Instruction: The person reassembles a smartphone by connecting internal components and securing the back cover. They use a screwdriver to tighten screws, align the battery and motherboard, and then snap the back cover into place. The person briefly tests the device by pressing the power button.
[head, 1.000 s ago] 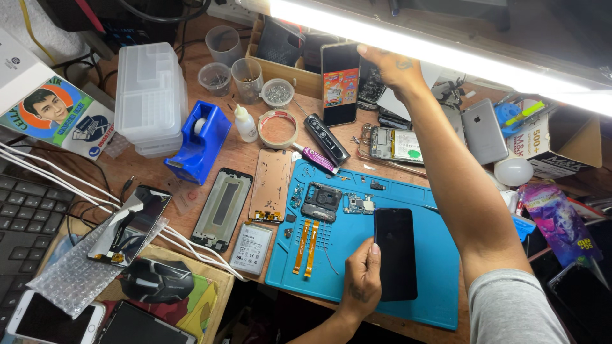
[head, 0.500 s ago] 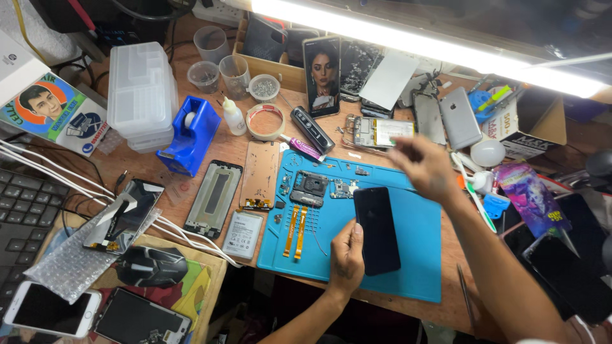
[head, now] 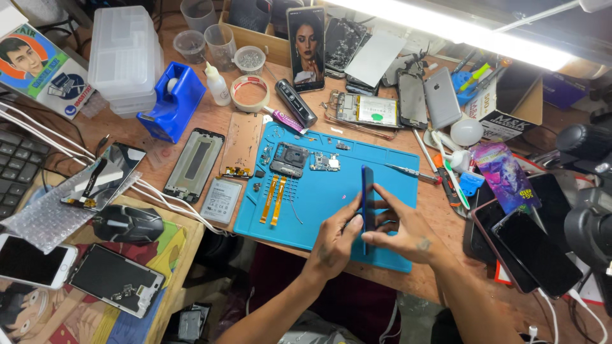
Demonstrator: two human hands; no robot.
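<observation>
Phone [head: 368, 197] on edge between both hands — long axis pointing away.

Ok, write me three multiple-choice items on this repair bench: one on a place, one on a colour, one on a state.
1. Where does the tape dispenser stand?
A. on the blue work mat
B. left of the mat, beside the stacked clear boxes
C. under the lamp at the right edge

2. What colour is the work mat?
A. blue
B. red
C. grey

3. How is the dark phone held?
A. flat on the mat, untouched
B. on edge over the mat, between both hands
C. leaning against the wooden box

Answers: 1 B, the dispenser sits next to the clear boxes. 2 A, the mat is plainly blue. 3 B, the left hand and right hand grip the phone, seen edge-on.
</observation>
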